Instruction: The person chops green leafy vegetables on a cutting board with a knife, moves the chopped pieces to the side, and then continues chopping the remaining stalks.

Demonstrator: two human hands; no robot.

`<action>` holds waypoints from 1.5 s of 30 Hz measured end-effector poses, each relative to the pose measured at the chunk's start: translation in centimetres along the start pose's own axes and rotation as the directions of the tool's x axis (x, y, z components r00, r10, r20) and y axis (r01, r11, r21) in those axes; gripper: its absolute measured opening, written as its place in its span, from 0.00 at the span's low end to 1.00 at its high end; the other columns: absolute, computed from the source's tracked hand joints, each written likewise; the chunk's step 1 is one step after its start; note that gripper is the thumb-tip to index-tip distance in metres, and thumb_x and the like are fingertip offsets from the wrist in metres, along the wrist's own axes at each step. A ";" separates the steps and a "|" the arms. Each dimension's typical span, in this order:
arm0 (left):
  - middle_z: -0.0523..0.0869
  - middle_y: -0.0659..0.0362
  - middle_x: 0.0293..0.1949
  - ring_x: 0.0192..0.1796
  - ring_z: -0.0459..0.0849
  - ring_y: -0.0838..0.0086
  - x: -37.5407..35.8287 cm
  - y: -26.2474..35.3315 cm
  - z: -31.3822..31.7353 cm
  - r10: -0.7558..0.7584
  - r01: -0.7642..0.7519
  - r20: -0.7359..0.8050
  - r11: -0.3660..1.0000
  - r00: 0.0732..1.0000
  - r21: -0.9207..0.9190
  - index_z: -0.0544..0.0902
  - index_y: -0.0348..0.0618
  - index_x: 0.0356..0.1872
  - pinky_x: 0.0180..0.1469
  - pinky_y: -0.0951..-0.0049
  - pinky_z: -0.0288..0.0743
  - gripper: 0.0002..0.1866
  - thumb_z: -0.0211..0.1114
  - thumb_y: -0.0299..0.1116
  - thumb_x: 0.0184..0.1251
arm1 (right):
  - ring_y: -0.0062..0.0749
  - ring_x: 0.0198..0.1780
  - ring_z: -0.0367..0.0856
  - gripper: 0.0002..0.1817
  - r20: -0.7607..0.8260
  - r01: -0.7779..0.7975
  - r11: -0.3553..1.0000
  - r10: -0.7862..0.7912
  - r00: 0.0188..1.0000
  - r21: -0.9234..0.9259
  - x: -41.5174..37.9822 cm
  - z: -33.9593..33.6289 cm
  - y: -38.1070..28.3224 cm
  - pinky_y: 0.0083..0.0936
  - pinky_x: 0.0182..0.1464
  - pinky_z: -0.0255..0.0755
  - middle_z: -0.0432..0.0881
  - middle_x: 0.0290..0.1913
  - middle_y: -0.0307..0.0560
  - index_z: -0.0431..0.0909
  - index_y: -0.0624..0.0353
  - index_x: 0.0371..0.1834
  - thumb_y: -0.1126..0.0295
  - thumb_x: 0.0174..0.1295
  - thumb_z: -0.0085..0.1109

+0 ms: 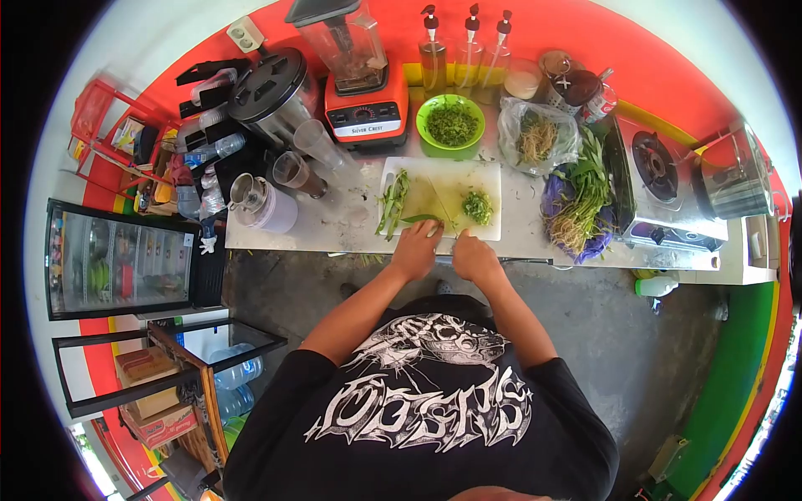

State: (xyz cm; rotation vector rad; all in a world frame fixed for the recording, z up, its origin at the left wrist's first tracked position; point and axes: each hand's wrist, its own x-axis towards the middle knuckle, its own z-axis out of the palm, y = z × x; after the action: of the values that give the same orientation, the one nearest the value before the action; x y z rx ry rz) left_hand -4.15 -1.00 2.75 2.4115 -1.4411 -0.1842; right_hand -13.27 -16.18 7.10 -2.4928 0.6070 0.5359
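Observation:
My left hand (418, 249) is closed on a green stalk (420, 219) at the front edge of the white cutting board (493, 179). Beside it, my right hand (478, 257) is wrapped round a knife, its handle mostly hidden. The thin knife blade (442, 202), seen nearly edge-on, points away from me across the board. Long uncut green stalks (392, 203) lie on the board's left side. A small heap of chopped greens (477, 207) sits at the right. Just behind the board stands a green bowl (427, 138) with more chopped greens.
A red blender (365, 117), plastic cups (298, 173) and a lidded jug (266, 205) stand left. On the right are a plastic bag with roots (539, 138), a leafy bunch (583, 199) and a gas stove (660, 179). Pump bottles (468, 63) line the back wall.

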 end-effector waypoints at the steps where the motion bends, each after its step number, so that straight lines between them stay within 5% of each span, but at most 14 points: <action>1: 0.73 0.55 0.67 0.70 0.69 0.57 0.0 -0.1 0.1 0.000 0.000 0.003 1.000 1.000 -0.001 0.74 0.40 0.70 0.67 0.53 0.68 0.32 0.65 0.25 0.59 | 0.65 0.51 0.87 0.19 -0.003 -0.006 1.000 0.006 1.000 0.002 -0.2 0.1 0.0 0.52 0.56 0.79 0.86 0.46 0.73 0.67 0.72 0.54 0.65 0.72 0.54; 20: 0.75 0.55 0.64 0.65 0.75 0.55 0.2 -0.2 -0.4 -0.024 0.018 -0.039 0.990 0.999 -0.141 0.78 0.40 0.65 0.65 0.58 0.75 0.31 0.64 0.21 0.54 | 0.65 0.49 0.87 0.20 0.033 -0.046 0.999 0.046 0.998 0.009 1.8 0.7 0.1 0.53 0.55 0.79 0.86 0.45 0.72 0.67 0.71 0.54 0.60 0.76 0.51; 26: 0.77 0.58 0.61 0.63 0.77 0.58 0.7 1.0 -1.6 -0.127 0.125 -0.001 0.980 0.992 -0.153 0.81 0.41 0.60 0.60 0.59 0.79 0.28 0.63 0.20 0.53 | 0.65 0.49 0.88 0.21 -0.096 -0.020 0.999 0.024 0.995 0.042 3.1 2.8 0.5 0.51 0.55 0.80 0.86 0.45 0.73 0.67 0.72 0.53 0.60 0.75 0.53; 28: 0.78 0.58 0.58 0.61 0.79 0.60 0.5 1.1 -1.4 -0.134 0.130 -0.019 0.980 0.991 -0.152 0.82 0.41 0.58 0.58 0.59 0.81 0.27 0.62 0.19 0.53 | 0.60 0.53 0.88 0.17 -0.055 -0.002 1.000 0.001 0.998 -0.025 2.8 1.8 0.0 0.47 0.56 0.82 0.86 0.48 0.71 0.68 0.72 0.53 0.70 0.67 0.55; 45: 0.82 0.57 0.57 0.60 0.80 0.60 0.4 0.3 -0.6 -0.112 0.095 -0.079 0.976 0.991 -0.198 0.83 0.39 0.58 0.59 0.60 0.80 0.25 0.61 0.19 0.55 | 0.64 0.52 0.87 0.17 -0.029 -0.046 0.999 0.047 0.998 0.029 2.3 1.4 -1.5 0.48 0.56 0.82 0.86 0.46 0.72 0.68 0.72 0.53 0.72 0.65 0.55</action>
State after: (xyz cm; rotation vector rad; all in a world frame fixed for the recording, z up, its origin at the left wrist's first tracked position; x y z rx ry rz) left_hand -4.05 -1.32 3.42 2.3062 -1.2004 -0.2266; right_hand -10.99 -14.93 5.49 -2.4691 0.6812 0.5044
